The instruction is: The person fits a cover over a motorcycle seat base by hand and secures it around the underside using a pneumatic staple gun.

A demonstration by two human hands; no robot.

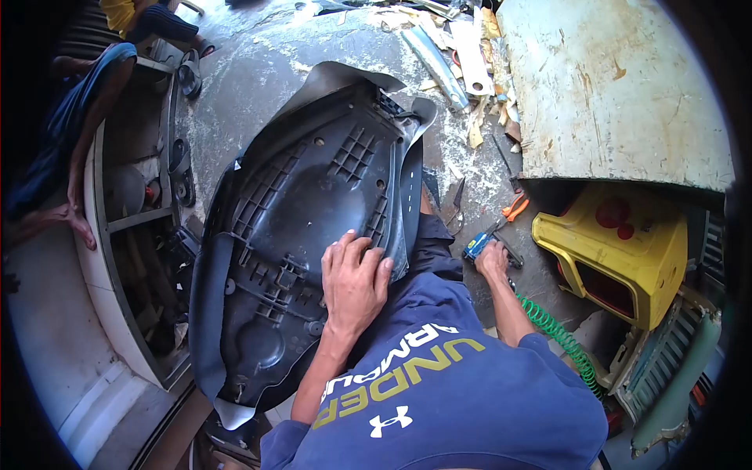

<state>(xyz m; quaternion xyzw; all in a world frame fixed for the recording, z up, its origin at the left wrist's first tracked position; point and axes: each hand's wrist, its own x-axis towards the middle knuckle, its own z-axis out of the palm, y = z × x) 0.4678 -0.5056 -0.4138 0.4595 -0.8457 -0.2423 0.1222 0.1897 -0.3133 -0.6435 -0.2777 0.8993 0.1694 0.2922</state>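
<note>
A black motorcycle seat base [313,196] lies underside up across my lap, its ribbed plastic showing. Loose black cover material [211,313] stands up around its edge. My left hand [355,278] rests on the right part of the base, fingers slightly bent and apart, with nothing seen in it. Down at the floor on the right, my right hand [493,260] is closed around a blue and black staple gun [475,246]. A green coiled air hose [558,325] runs behind that hand. The grip is partly hidden by my fingers.
Orange-handled pliers [515,207] and a dark pointed blade [459,193] lie near the staple gun. A yellow plastic housing [619,251] stands at right, below a worn pale panel [619,86]. Scraps [478,63] litter the back. Another person's leg [86,149] is at left by a shelf [141,223].
</note>
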